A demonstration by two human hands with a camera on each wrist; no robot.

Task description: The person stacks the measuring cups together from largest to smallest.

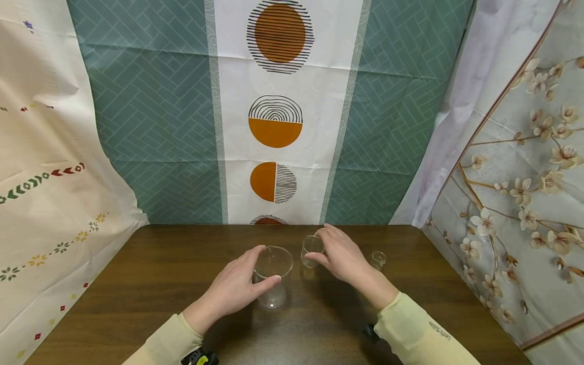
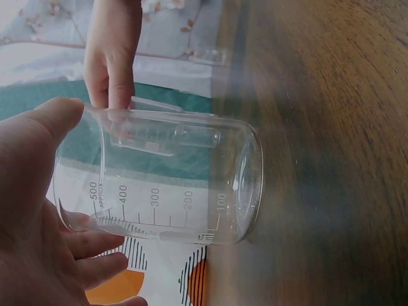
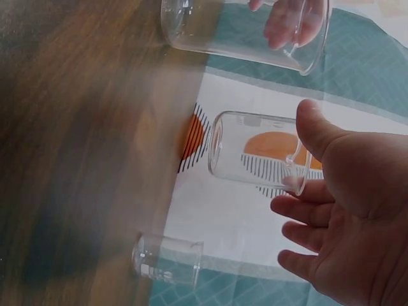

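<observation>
A large clear glass beaker (image 1: 272,294) with printed volume marks (image 2: 156,197) is upright in my left hand (image 1: 234,284). The thumb is on one side of its rim and the fingers are on the other. My right hand (image 1: 342,253) holds a medium glass beaker (image 3: 255,150) near its rim, between thumb and index finger; the other fingers are spread apart. A small glass beaker (image 1: 377,260) stands on the table to the right of that hand, partly covered by the wrist in the head view.
The dark wooden table (image 1: 150,274) meets a patterned cloth (image 1: 383,167) at its back edge. Printed curtains hang on the left (image 1: 55,192) and on the right (image 1: 524,203).
</observation>
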